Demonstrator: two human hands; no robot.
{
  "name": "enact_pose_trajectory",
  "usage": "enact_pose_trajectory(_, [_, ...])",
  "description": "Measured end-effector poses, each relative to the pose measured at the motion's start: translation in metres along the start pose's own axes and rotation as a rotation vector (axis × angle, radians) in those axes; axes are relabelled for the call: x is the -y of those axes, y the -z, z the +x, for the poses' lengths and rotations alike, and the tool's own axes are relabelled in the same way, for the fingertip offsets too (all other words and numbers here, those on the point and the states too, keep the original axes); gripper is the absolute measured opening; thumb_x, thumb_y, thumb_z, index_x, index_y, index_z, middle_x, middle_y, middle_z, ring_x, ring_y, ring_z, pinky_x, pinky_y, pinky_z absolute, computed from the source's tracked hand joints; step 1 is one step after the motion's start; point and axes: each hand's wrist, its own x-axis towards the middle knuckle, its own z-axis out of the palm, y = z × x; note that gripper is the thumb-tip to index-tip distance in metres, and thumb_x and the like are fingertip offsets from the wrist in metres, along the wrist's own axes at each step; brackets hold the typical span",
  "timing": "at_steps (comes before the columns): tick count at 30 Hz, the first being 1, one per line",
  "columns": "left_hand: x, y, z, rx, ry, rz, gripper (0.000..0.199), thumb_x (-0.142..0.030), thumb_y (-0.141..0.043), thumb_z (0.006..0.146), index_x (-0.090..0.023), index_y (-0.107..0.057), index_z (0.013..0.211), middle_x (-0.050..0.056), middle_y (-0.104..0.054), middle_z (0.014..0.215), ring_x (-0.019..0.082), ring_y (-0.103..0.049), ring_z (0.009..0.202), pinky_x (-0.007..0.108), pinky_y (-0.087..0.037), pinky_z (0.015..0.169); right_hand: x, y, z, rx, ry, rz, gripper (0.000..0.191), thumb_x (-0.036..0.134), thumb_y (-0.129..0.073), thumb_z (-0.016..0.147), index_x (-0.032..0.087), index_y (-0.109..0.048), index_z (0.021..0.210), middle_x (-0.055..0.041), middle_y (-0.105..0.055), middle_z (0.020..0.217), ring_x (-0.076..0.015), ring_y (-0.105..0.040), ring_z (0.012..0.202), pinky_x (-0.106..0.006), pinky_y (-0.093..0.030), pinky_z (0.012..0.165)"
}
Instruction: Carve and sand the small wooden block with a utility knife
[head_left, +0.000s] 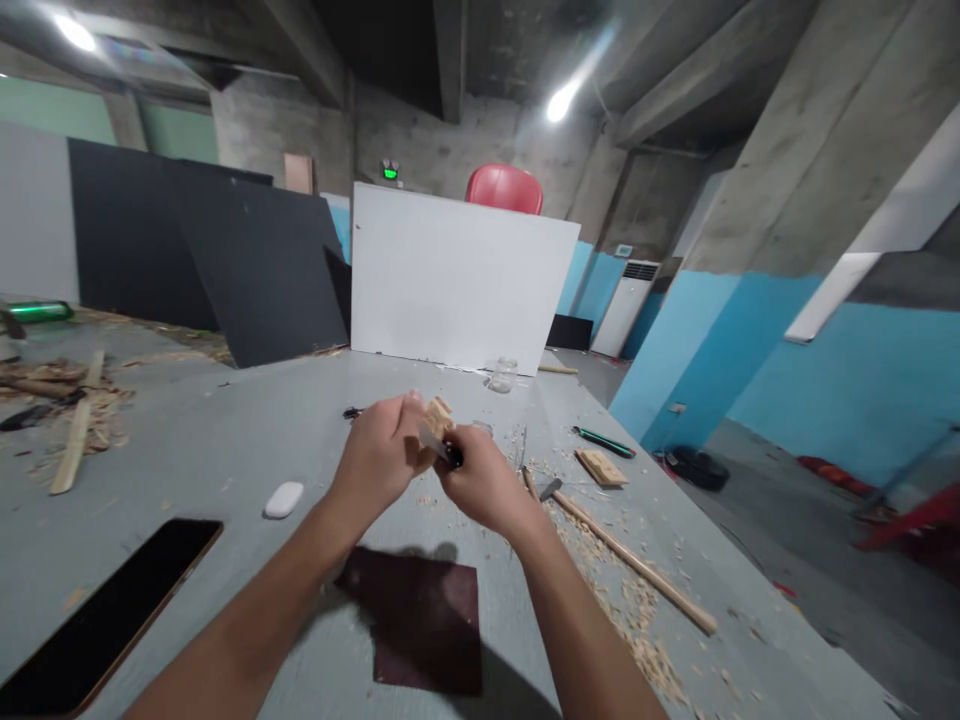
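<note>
Above the middle of the grey table, my left hand [377, 452] is closed around a small pale piece of carved wood [438, 412]. My right hand [484, 482] grips a knife [452, 455] by its dark handle. The short blade lies against or just in front of the wood; whether it is cutting in, I cannot tell. Both hands are close together, and fingers cover much of the wood and handle. Beneath my forearms lies a dark red sheet, like sandpaper [427, 635], partly in shadow.
To the right lie a wooden stick [634, 560], shavings [645, 625], a flat carved wood block [601, 468] and a green-black cutter [604, 442]. Leftward are a phone [112, 615], a white case [283, 500] and wood scraps [79, 430]. A glass jar [504, 375] stands before a white board [457, 280].
</note>
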Motion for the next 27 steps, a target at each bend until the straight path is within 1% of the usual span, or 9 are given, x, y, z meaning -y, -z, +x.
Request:
enact_pose_trajectory(2, [0.000,0.007,0.000,-0.020,-0.004,-0.037,0.054,-0.050,-0.031,0.105,-0.022,-0.041,0.060,-0.001,-0.047,0.054,0.015,-0.044,0.054,0.030,-0.028,0.055,0.002,-0.003,-0.002,0.059,0.042,0.022,0.020,0.002,-0.053,0.075,0.020,-0.063,0.079,-0.0001,-0.068,0.077,-0.0149,-0.055,0.068,-0.025,-0.031,0.060])
enact_pose_trajectory(5, [-0.002,0.010,-0.002,-0.035,-0.007,-0.059,0.054,-0.051,-0.034,0.105,-0.022,-0.040,0.059,-0.001,-0.046,0.054,0.015,-0.043,0.052,0.031,-0.027,0.054,0.004,-0.004,-0.004,0.078,0.043,0.028,0.020,0.002,-0.054,0.075,0.019,-0.062,0.078,0.0003,-0.067,0.075,-0.0140,-0.053,0.066,-0.025,-0.032,0.059])
enact_pose_trajectory(8, [-0.006,0.004,-0.004,-0.037,-0.017,-0.021,0.054,-0.048,-0.032,0.105,-0.022,-0.040,0.058,-0.001,-0.047,0.053,0.016,-0.044,0.051,0.032,-0.026,0.054,0.003,-0.004,-0.004,0.089,-0.020,0.005,0.019,0.002,-0.055,0.073,0.019,-0.062,0.078,0.0000,-0.067,0.074,-0.0135,-0.052,0.065,-0.024,-0.031,0.057])
enact_pose_trajectory(13, [-0.010,-0.002,-0.008,-0.065,-0.034,0.141,0.053,-0.042,-0.028,0.106,-0.023,-0.041,0.059,0.001,-0.050,0.054,0.017,-0.044,0.054,0.033,-0.025,0.058,0.002,-0.004,-0.003,0.075,-0.163,-0.083,0.020,0.001,-0.056,0.067,0.019,-0.061,0.073,0.0001,-0.063,0.067,-0.0134,-0.048,0.059,-0.026,-0.027,0.053])
enact_pose_trajectory(16, [-0.012,0.001,-0.012,-0.041,-0.057,0.179,0.052,-0.043,-0.028,0.106,-0.023,-0.040,0.060,0.001,-0.050,0.056,0.018,-0.043,0.054,0.034,-0.024,0.058,0.006,-0.001,-0.002,0.066,-0.168,-0.148,0.019,0.002,-0.059,0.065,0.019,-0.061,0.070,-0.0006,-0.062,0.064,-0.0135,-0.044,0.056,-0.028,-0.025,0.053])
enact_pose_trajectory(19, [-0.015,0.007,-0.014,0.019,-0.074,0.200,0.052,-0.044,-0.028,0.106,-0.023,-0.039,0.060,0.001,-0.046,0.055,0.018,-0.041,0.053,0.034,-0.024,0.058,0.010,0.002,-0.002,0.054,-0.186,-0.215,0.017,0.003,-0.062,0.063,0.019,-0.063,0.070,-0.0021,-0.064,0.065,-0.0138,-0.043,0.055,-0.029,-0.024,0.053])
enact_pose_trajectory(21, [-0.017,0.008,-0.014,0.056,-0.069,0.200,0.051,-0.044,-0.028,0.105,-0.023,-0.040,0.060,0.001,-0.047,0.056,0.018,-0.040,0.053,0.034,-0.025,0.058,0.011,0.004,-0.001,-0.002,-0.198,-0.217,0.018,0.004,-0.063,0.064,0.019,-0.065,0.073,-0.0031,-0.066,0.068,-0.0146,-0.046,0.057,-0.029,-0.024,0.054])
enact_pose_trajectory(24, [-0.016,0.002,-0.012,0.092,-0.016,0.222,0.049,-0.044,-0.030,0.103,-0.023,-0.046,0.063,0.003,-0.052,0.061,0.018,-0.043,0.056,0.033,-0.027,0.058,0.007,0.006,0.000,-0.087,-0.185,-0.166,0.020,0.006,-0.062,0.069,0.021,-0.067,0.080,-0.0022,-0.069,0.072,-0.0155,-0.052,0.062,-0.028,-0.025,0.056])
enact_pose_trajectory(27, [-0.012,-0.011,-0.010,0.135,0.047,0.123,0.047,-0.044,-0.032,0.103,-0.022,-0.049,0.065,0.003,-0.057,0.065,0.018,-0.047,0.060,0.031,-0.030,0.058,-0.002,0.009,0.000,-0.103,-0.166,-0.126,0.014,0.008,-0.060,0.074,0.021,-0.064,0.077,-0.0002,-0.067,0.069,-0.0153,-0.053,0.063,-0.027,-0.025,0.056])
